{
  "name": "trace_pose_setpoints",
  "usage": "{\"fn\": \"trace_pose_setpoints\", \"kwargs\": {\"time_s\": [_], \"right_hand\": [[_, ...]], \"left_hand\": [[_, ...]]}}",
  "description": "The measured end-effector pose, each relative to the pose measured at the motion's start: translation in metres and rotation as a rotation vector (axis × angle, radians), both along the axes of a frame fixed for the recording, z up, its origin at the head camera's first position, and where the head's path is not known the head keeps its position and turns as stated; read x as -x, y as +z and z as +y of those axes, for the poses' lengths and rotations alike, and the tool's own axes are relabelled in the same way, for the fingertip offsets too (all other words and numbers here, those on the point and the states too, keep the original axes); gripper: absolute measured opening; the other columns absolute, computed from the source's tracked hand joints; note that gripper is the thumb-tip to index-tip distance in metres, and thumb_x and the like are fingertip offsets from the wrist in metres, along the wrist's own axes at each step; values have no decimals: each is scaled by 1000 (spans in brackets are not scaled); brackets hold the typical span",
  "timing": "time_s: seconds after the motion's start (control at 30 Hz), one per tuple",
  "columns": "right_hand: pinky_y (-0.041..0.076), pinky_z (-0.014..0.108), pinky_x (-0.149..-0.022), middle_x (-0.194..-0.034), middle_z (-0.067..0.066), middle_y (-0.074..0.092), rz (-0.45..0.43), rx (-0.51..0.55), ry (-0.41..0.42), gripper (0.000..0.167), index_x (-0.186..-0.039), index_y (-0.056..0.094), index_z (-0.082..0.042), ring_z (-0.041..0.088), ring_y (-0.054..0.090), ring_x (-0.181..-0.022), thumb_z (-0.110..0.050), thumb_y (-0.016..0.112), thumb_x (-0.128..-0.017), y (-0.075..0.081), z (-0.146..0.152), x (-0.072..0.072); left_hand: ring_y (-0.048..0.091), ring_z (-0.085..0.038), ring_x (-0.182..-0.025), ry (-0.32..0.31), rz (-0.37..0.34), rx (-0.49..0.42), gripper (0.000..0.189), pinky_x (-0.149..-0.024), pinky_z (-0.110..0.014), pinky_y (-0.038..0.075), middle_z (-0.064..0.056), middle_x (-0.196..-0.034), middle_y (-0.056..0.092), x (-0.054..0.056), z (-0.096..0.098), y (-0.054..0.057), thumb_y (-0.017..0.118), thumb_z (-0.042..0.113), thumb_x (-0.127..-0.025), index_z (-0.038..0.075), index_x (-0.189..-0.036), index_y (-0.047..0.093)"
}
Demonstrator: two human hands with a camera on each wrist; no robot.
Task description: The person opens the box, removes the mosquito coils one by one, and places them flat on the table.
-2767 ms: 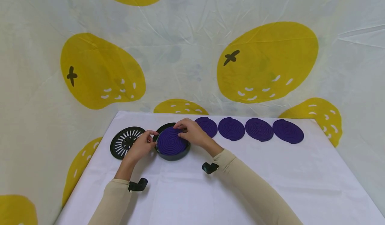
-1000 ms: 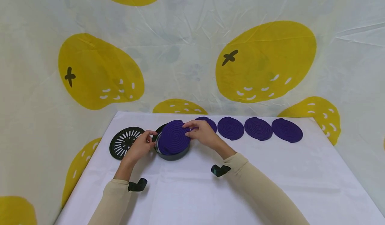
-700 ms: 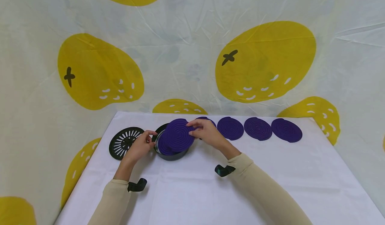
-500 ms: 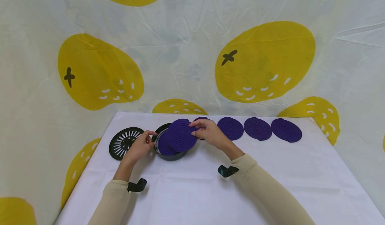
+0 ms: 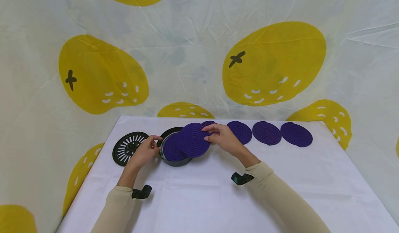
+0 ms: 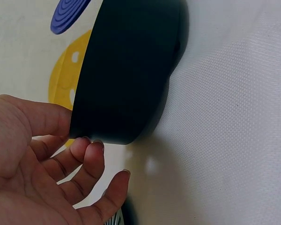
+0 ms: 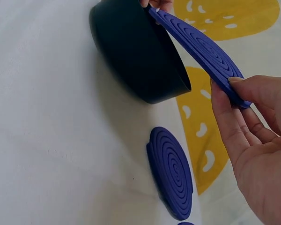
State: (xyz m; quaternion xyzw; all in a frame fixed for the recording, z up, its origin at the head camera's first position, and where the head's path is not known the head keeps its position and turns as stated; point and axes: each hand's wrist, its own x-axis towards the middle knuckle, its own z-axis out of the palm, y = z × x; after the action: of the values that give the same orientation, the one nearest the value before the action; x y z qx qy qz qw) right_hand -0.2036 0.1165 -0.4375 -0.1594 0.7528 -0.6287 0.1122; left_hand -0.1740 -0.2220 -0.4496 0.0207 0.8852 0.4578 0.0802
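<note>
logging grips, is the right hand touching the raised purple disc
Touching. The right wrist view shows it: the right hand pinches the raised purple disc at its edge, thumb on one face, fingers on the other.

From the wearer's head, a camera looks forward and down over the worktop (image 5: 199, 198) toward the patterned backdrop (image 5: 187, 70), framing the left hand (image 5: 145, 154) and right hand (image 5: 227, 140) from well back. The left-wrist camera faces the wall of the dark container (image 5: 176, 162) up close, its picture turned sideways, worktop at right. The right-wrist camera, also near and sideways with the worktop at left, looks past the pinched purple disc (image 5: 194, 140) to the same container.
</note>
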Motion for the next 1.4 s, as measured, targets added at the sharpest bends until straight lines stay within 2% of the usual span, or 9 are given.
{"fn": "trace_pose_setpoints", "kwargs": {"time_s": [0.17,0.47,0.63,0.77,1.07,1.4], "right_hand": [[59,42,-80,-115,19,65,7,-27,-14,32,-121,70,-4,13,66,-81,-3,75,-89,-1,7,-1],[56,53,-86,-121,21,59,-20,-9,-21,34,-124,67,-2,15,63,-84,-2,73,-91,-3,21,-3],[59,43,-83,-118,19,54,-28,-23,-34,34,-124,67,-3,18,60,-85,-3,73,-91,-5,26,-6],[60,34,-79,-112,17,54,-38,-7,-41,35,-125,66,-1,14,61,-83,-1,73,-90,-8,32,-7],[60,33,-77,-99,15,61,-53,-3,-31,37,-126,63,2,11,64,-82,-1,73,-90,-11,46,-9],[59,30,-76,-100,15,63,-94,-33,0,39,-128,61,5,12,64,-82,1,70,-90,-14,58,-12]], "left_hand": [[48,-17,-74,-4,-2,4,40,-62,-28,41,-6,-87,46,0,0,-1,60,-2,-95,0,-134,53],[48,-17,-74,-1,1,9,39,-63,-29,42,-5,-87,46,1,0,-1,61,-1,-95,1,-133,54],[48,-17,-74,-3,5,3,39,-63,-28,43,-6,-87,46,1,-1,-2,61,-2,-95,0,-133,54],[48,-17,-74,-4,13,3,39,-63,-28,42,-6,-87,46,0,0,-1,61,-3,-94,0,-133,54],[48,-18,-74,4,2,6,39,-64,-29,42,-6,-87,46,0,2,0,62,-2,-94,1,-133,54],[48,-18,-74,1,3,10,39,-63,-29,42,-6,-87,46,0,0,0,61,-2,-95,1,-133,54]]}}
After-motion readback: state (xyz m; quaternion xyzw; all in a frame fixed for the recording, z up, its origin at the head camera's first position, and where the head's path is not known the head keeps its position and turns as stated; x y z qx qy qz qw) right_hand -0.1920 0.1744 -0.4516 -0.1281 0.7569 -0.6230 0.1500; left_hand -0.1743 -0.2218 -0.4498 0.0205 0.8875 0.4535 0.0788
